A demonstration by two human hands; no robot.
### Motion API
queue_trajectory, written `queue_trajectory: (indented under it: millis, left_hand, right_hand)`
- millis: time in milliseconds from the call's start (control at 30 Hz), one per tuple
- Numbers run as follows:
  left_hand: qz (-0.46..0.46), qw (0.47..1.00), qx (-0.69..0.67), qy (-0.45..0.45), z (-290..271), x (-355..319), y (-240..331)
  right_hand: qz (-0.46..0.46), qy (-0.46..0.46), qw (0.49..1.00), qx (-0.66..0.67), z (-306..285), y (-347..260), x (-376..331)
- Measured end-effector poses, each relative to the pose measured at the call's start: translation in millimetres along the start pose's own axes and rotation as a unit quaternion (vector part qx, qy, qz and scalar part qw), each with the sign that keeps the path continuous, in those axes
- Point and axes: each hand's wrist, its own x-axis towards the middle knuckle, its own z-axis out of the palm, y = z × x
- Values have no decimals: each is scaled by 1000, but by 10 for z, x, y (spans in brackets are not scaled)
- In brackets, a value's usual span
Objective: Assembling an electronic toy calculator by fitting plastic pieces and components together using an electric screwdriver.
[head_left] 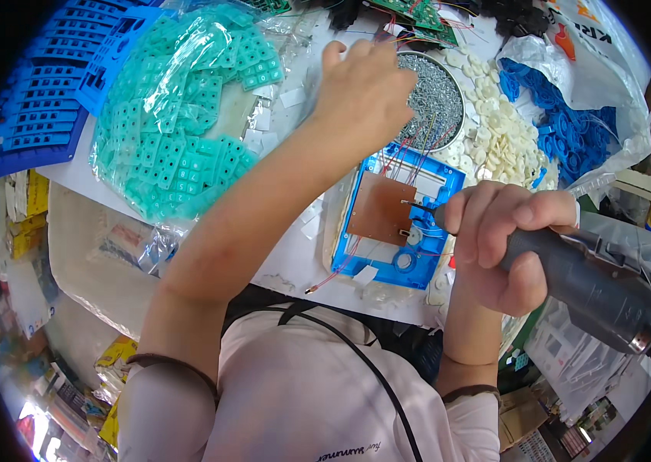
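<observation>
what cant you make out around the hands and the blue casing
In the head view:
Left hand: its own back hides whether it holds anything.
Round metal dish of small silvery pieces: left side hidden by that hand; single pieces too small.
Blue plastic casing: inside partly covered by the square brown board.
Dark grey cylindrical tool: grip partly hidden by the right hand; tip contact too small to tell.

Lower right, the screwdriver [589,283] looks matt plastic; mid-frame, the case [451,182] is smooth plastic; upper centre, screws [435,100] gleam metallic.
</observation>
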Motion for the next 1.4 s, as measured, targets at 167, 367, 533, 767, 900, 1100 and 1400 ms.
queue_trajectory:
  millis: [167, 367, 533, 767, 900, 1100, 1400]
  left_hand:
    - [-12, 999, 30, -5, 149, 118, 49]
    - [-30, 996, 27, 78, 193, 123, -17]
    - [-54, 994, -54, 74, -238, -18, 109]
    - [-79, 967, -242, 25, -775, -596, 56]
    - [-72, 981, -179, -16, -857, -901, 61]
    - [-33, 987, -156, -14, -722, -1131, 170]
    - [-7, 984, -178, 12, -642, -1115, 339]
  right_hand:
    - [-2, 0, 1000, 5, 31, 77, -22]
    - [37, -2, 999, 12, 183, 273, 16]
    - [60, -4, 998, -23, 199, 378, 43]
    - [62, 12, 997, -39, 310, 445, 61]
    - [41, -51, 998, -17, 252, 516, 54]
    - [34, -55, 998, -26, 254, 564, 27]
    - [34, -60, 997, 19, 314, 50, 56]
